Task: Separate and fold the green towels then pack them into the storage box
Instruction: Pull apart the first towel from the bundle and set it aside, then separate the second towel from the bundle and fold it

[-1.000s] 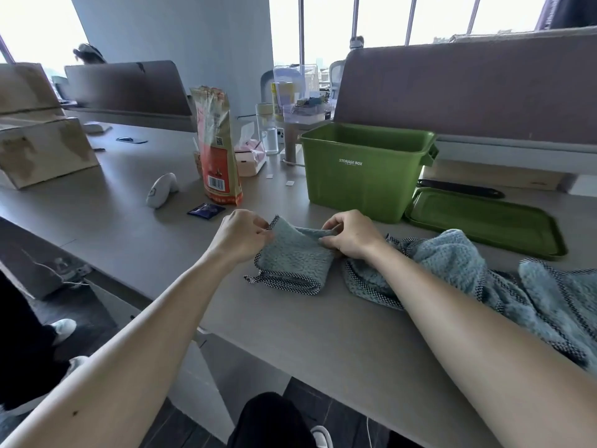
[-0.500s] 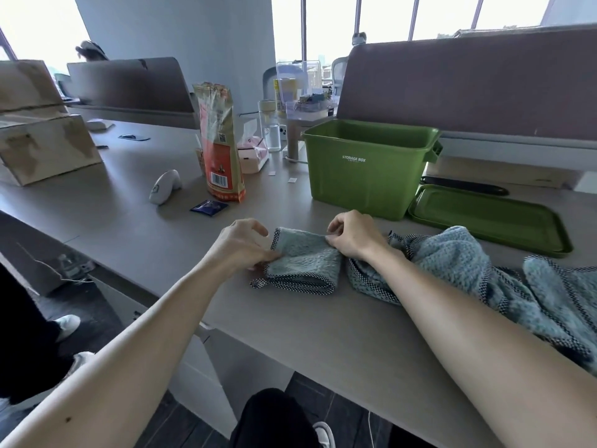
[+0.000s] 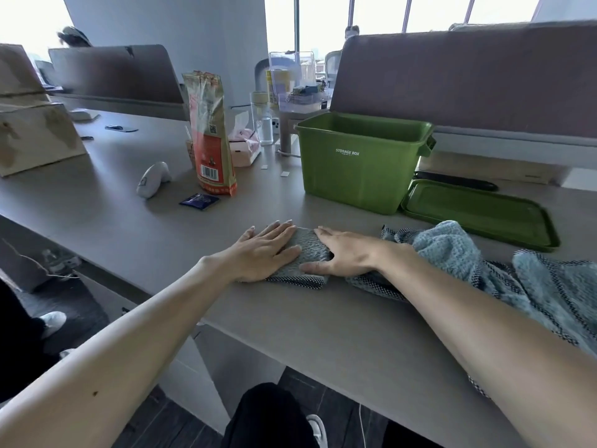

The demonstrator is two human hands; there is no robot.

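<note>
Fingers (image 3: 279,229) of left hand (image 3: 265,253) and right hand (image 3: 350,257), pinching towel edges a moment ago, now straight, flat, gripping nothing, pressing folded green towel (image 3: 312,250) beneath them onto worktop (image 3: 323,324); fold judged finished, storage box (image 3: 361,169) just beyond fingertips.

Left hand (image 3: 268,250): bare, palm down, fingers straight and close together, pointing away.
Right hand (image 3: 345,253): bare, palm down, fingers flat, thumb spread inward.
Forearms: bare, stretched forward, converging.
</note>
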